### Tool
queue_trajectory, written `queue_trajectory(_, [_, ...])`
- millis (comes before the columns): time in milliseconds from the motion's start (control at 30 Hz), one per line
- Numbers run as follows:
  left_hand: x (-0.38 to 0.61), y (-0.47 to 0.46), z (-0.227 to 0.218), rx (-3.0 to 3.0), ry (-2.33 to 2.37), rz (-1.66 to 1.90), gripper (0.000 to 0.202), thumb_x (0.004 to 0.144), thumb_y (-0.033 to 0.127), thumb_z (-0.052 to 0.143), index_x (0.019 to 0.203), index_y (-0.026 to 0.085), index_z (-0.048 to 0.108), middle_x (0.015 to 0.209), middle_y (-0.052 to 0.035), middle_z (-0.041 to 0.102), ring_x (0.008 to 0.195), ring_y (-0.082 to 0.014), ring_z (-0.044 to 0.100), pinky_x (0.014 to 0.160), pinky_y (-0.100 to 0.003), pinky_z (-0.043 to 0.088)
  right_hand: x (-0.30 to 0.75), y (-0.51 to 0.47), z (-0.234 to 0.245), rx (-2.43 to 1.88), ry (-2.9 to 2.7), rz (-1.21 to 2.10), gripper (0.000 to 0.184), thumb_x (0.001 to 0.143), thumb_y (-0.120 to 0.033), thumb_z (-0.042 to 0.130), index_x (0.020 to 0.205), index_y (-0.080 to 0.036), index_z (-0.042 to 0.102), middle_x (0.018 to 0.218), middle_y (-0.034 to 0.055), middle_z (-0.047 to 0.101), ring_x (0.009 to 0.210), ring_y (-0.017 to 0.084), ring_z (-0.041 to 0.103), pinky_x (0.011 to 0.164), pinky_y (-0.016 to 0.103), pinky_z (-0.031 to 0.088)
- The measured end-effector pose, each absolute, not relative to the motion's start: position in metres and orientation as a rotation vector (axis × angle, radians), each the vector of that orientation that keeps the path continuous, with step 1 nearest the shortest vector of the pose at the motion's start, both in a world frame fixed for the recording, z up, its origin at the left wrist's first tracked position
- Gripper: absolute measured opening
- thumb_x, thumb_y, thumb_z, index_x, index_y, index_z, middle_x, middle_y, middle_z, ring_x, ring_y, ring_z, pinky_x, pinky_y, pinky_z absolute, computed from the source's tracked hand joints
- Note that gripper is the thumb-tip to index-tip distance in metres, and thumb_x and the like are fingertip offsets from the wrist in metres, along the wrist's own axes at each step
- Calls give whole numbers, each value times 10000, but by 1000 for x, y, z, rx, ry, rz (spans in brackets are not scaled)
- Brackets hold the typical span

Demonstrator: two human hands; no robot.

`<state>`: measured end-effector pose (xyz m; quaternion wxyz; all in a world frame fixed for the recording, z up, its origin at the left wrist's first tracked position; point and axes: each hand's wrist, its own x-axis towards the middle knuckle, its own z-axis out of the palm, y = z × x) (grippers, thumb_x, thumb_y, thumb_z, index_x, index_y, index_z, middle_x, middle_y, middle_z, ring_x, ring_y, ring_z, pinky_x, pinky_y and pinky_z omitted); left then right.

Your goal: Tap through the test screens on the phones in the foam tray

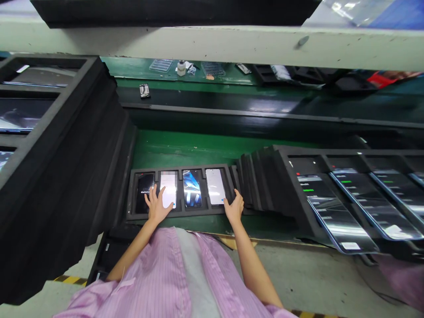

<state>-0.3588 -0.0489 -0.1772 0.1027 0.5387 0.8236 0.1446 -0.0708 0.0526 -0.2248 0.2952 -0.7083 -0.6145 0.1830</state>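
Four flat, glass-fronted rectangular smartphones (pixel 192 190) lie in a matte black foam tray (pixel 192 213) at frame centre. Left hand (pixel 157 207), fingers spread, is over the second, white-lit phone (pixel 168 186); right hand (pixel 235 207), thumb and fingers apart, is at the lower right corner of the fourth, white-lit phone (pixel 215 186). Neither hand grips; thumb contact cannot be told. Step, judged: screen tapping; next press calls for light, exact thumb placement. Dull, stepped black foam stack (pixel 79 154) stands frame left.

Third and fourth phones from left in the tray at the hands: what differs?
The third phone shows a bluish image; the fourth phone a mostly white screen. The right hand is at the fourth phone's lower corner; none is at the third phone. Both lie face-up in the tray.
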Motion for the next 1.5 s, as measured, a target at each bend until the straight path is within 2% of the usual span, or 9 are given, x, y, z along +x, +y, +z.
queue_trajectory(367, [-368, -58, -182, 1564, 2487, 625, 466, 785, 278, 519, 1237, 175, 474, 1381, -174, 351, 1316, -336, 258, 1046, -574, 172, -76, 49, -217, -1836, -1683, 408, 549, 752, -352, 403, 1241, -103, 393, 1194, 189, 470, 1108, 313, 411, 913, 451, 320])
queue_trajectory(600, [-416, -89, -183, 1228, 2750, 788, 434, 824, 258, 444, 1236, 125, 445, 1299, -197, 411, 1231, -320, 376, 981, -514, 329, -99, 31, -212, -1797, -1812, 222, 470, 822, -327, 343, 1238, -118, 412, 1201, 189, 458, 1133, 303, 383, 915, 465, 291])
queue_trajectory(733, [-426, -90, -182, 1225, 2751, 747, 455, 818, 256, 454, 1250, 115, 433, 1271, -189, 453, 1184, -312, 425, 963, -494, 357, -111, 30, -214, -1760, -1872, 222, 448, 836, -323, 322, 1221, -122, 428, 1164, 179, 472, 1110, 291, 390, 916, 462, 282])
queue_trajectory(967, [-415, -76, -177, 1339, 2808, 607, 443, 817, 288, 480, 1226, 120, 491, 1300, -186, 448, 1215, -329, 390, 976, -504, 331, -110, 32, -213, -1706, -1871, 218, 406, 840, -314, 322, 1170, -131, 470, 1119, 162, 502, 1073, 274, 417, 898, 439, 299])
queue_trajectory(1067, [-403, -80, -177, 1519, 2759, 525, 371, 836, 276, 444, 1167, 160, 567, 1295, -167, 474, 1237, -330, 370, 991, -529, 293, -112, 30, -210, -1581, -1922, 262, 336, 845, -299, 337, 1095, -172, 523, 1070, 120, 527, 1034, 242, 444, 883, 406, 318])
queue_trajectory(1233, [-379, -89, -180, 2077, 2107, 324, 344, 816, 258, 472, 1125, 316, 614, 1263, -69, 544, 1214, -263, 422, 1012, -476, 285, -125, 24, -205, -1404, -2061, 326, 268, 852, -262, 371, 1018, -209, 576, 1040, 80, 545, 1007, 206, 462, 886, 377, 328])
queue_trajectory(1500, [-373, -88, -180, 2021, 2107, 338, 398, 805, 268, 496, 1192, 324, 568, 1332, -56, 486, 1254, -267, 375, 1030, -458, 269, -126, 23, -209, -1439, -2069, 305, 291, 864, -271, 359, 1015, -201, 598, 966, 80, 552, 940, 210, 466, 872, 401, 334])
